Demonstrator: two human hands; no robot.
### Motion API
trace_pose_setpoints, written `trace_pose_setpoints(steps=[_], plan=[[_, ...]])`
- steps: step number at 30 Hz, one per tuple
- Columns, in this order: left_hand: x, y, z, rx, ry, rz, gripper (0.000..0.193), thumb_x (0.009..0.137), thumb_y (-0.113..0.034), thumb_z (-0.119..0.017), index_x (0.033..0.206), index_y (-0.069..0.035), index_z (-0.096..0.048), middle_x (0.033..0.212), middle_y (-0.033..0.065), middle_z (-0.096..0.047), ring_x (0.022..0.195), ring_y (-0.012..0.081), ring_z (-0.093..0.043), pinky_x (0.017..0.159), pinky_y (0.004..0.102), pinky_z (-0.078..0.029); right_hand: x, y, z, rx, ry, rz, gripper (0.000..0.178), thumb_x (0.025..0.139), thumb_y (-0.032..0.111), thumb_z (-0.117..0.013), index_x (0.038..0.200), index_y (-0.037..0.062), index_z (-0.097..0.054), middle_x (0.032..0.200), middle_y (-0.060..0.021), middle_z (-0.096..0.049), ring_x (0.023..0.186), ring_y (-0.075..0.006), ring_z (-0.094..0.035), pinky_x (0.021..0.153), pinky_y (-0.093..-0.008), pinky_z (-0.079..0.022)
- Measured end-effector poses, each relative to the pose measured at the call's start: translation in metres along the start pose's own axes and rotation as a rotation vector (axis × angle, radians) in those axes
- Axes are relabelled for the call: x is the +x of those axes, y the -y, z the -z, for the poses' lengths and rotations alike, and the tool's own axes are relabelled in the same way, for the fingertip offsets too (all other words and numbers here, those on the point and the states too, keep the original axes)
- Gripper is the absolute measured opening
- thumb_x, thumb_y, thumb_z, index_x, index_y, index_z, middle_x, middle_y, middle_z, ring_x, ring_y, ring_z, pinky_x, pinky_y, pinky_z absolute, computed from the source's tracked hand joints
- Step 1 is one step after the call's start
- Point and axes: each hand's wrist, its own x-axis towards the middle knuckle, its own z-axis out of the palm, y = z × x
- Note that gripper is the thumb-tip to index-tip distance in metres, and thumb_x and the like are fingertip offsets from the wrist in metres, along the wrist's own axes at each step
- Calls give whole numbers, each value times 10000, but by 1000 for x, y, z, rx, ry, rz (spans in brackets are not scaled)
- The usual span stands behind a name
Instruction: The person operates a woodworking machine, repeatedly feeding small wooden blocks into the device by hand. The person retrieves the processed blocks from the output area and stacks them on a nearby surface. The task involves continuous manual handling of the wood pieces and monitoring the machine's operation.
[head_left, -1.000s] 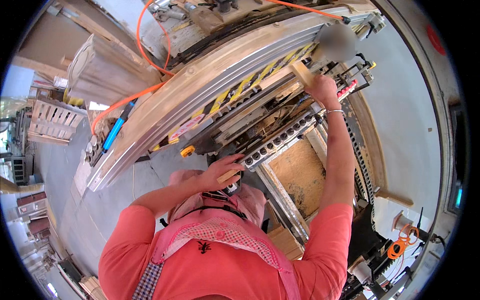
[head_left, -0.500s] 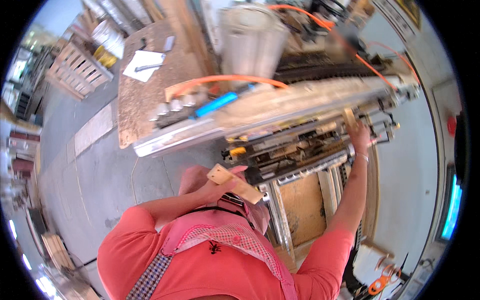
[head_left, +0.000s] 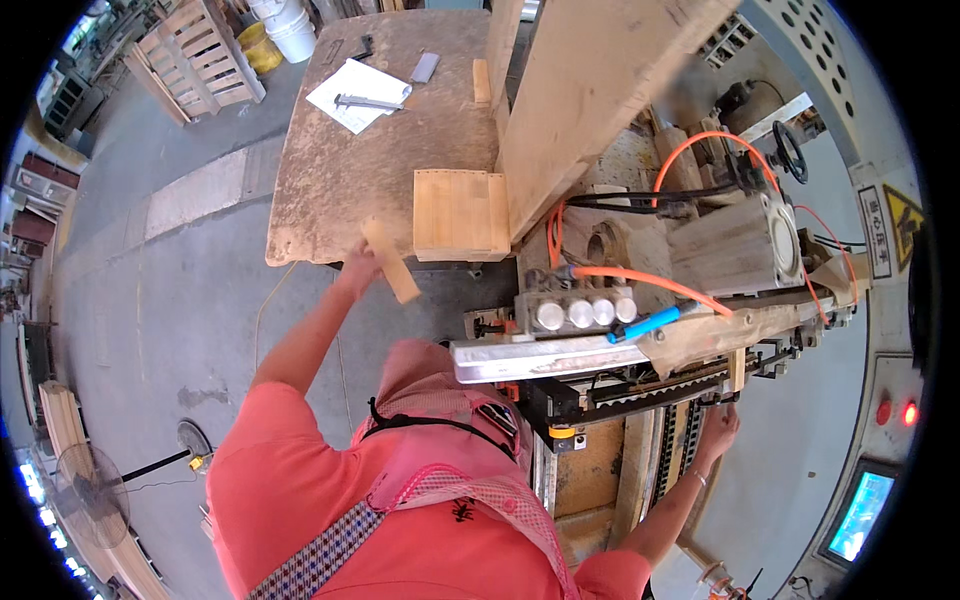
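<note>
In the head view, a pale wooden block (head_left: 394,270) is held out by the left hand (head_left: 362,268), gripped toward one end and slanted at the near edge of the brown surface (head_left: 320,200); whether that edge is touched cannot be told. Just to the right, a stack of blocks (head_left: 455,215) is set on the surface's near corner, and there's the first worry: were the held block swung right, the stack could be clipped and pieces sent down to the grey floor (head_left: 210,320). Gripped off-centre as it is, the block could also be twisted loose by a bump. Over to the right, the right hand (head_left: 717,435) is placed at the near side of the machine (head_left: 545,358), just below an upright wooden piece (head_left: 737,370); whether anything is grasped there cannot be told, the fingertips being too small to read. That looks the riskier spot: fingers could be pinched were a part shifted while the left side was being watched. At the right edge a red light (head_left: 910,413) is lit and a screen (head_left: 862,510) is aglow, so power is presumably on. The orange hose (head_left: 650,278), draped along the machine's top, could be snagged too.
</note>
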Motion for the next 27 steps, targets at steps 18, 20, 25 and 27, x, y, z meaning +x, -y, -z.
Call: trace_pose_setpoints(steps=[18, 20, 25, 27], plan=[[235, 143, 12, 609, -261, -31, 483, 708, -71, -638, 1183, -139, -584, 956, 67, -682, 878, 196, -645, 774, 345, -503, -149, -22, 80, -103, 298, -123, 326, 696, 139, -709, 983, 5, -631, 874, -117, -641, 704, -205, -591, 649, -327, -483], [238, 150, 9, 546, -237, -11, 487, 710, -74, -642, 1188, -139, -584, 980, 70, -680, 895, 190, -644, 783, 333, -502, -158, -26, 83, -84, 306, -158, 329, 700, 147, -709, 986, 4, -631, 890, -118, -644, 703, -201, -594, 655, -327, -486], [236, 147, 18, 525, -174, -28, 462, 718, -84, -645, 1175, -127, -595, 1013, 75, -678, 910, 180, -646, 788, 309, -503, -163, -13, 84, -100, 339, -199, 347, 704, 153, -709, 1011, 11, -631, 921, -125, -649, 696, -205, -604, 664, -327, -489], [235, 147, 17, 577, -193, -53, 451, 719, -87, -645, 1167, -123, -600, 993, 71, -682, 895, 181, -649, 780, 313, -506, -161, -9, 82, -105, 356, -183, 351, 704, 151, -709, 1018, 16, -631, 923, -125, -649, 695, -203, -605, 663, -324, -488]])
